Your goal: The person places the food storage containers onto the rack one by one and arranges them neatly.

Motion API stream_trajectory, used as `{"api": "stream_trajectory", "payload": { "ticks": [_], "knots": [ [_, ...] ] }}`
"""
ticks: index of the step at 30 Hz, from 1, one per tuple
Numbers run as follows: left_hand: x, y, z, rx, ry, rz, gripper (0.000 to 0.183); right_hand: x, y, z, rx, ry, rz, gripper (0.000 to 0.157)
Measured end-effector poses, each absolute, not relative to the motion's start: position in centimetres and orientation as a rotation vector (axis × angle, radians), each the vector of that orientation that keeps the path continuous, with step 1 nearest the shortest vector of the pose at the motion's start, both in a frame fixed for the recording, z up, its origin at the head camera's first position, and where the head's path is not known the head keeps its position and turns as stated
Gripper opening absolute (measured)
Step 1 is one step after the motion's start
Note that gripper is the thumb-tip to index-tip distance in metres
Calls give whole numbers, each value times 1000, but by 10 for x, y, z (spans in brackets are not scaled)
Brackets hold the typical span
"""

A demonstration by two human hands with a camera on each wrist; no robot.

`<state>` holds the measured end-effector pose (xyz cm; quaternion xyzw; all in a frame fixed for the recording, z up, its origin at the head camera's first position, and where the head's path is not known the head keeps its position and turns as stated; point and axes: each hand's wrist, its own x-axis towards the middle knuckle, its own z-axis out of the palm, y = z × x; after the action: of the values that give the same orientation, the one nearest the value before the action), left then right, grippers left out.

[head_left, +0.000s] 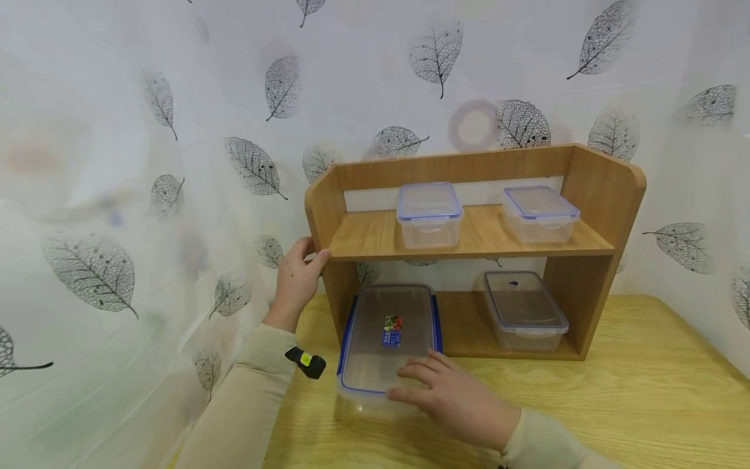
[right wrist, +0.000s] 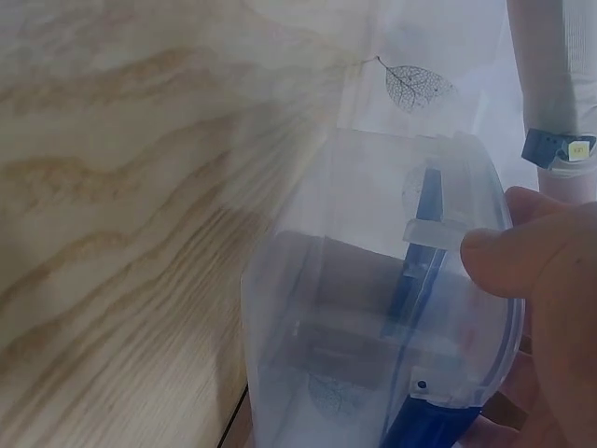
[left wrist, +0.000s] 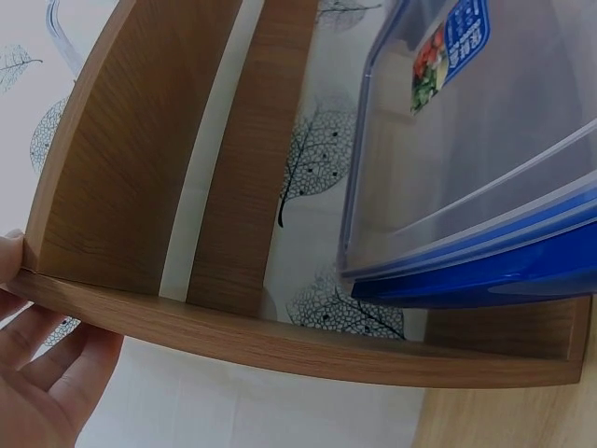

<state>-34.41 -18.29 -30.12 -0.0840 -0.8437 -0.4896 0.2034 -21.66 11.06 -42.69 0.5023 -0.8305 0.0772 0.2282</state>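
Note:
My left hand (head_left: 297, 277) grips the left side panel of a wooden two-tier shelf (head_left: 375, 242), its thumb near the front of the upper board. A large clear food container (head_left: 375, 368) with blue side clips and a vegetable label sits partly inside the left of the lower tier, its near end sticking out past the shelf's front edge. Over its near right corner lies my right hand (head_left: 451, 397), fingers spread on the lid. In the right wrist view the thumb (right wrist: 494, 261) presses by the front clip, while the other fingers are partly hidden behind the lid.
A container with a dark-rimmed lid (head_left: 525, 306) stands at the lower tier's right. Two smaller lidded containers, one in the middle (head_left: 430, 218) and one at the right (head_left: 540, 215), are on the upper tier. The wooden table (head_left: 650, 384) extends rightward; a leaf-print curtain (head_left: 375, 78) hangs behind.

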Motion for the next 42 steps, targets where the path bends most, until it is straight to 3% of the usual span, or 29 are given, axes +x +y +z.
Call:
{"api": "stream_trajectory", "payload": {
  "ticks": [16, 42],
  "knots": [
    [-346, -184, -303, -237, -2342, -1381, 44, -223, 113, -430, 1369, -2286, 195, 67],
    [-348, -184, -304, -233, -2344, -1361, 46, -187, 118, -428, 1430, -2201, 206, 81]
  ]
}}
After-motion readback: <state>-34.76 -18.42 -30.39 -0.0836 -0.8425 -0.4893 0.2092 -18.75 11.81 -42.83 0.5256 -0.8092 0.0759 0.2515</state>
